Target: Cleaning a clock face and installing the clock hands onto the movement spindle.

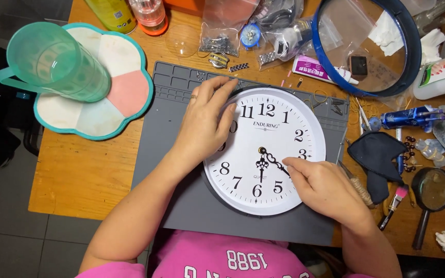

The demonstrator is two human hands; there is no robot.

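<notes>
On the grey silicone work mat (181,154) that covers the middle of the wooden counter (78,170) lies a round white wall clock (263,149), face up, with black numerals, a thin dark rim and ornate black hands (270,159) that meet near its centre. The left hand (204,126) rests flat over the clock's upper left edge, fingers spread and curved along the rim by the numeral eleven, so its grip is a loose, wide press on the clock rather than a closed hold. The right hand (325,188) sits on the lower right of the dial, its fingertips (290,166) pinched narrowly at the tip of the long hand; whether they actually clasp the hand or only touch it is hard to make out. The left hand hides the numerals nine and ten almost wholly, and the right hand covers the four. A translucent green plastic jug (52,64) stands on a flower-shaped teal tray (119,113) at the upper left, well apart from the clock. To the right, a blue-rimmed round magnifier lens (408,67) is cut off by the top edge, and a small black-handled magnifying glass (431,193) lies near the counter's right side among small tools too tiny to tell apart.
</notes>
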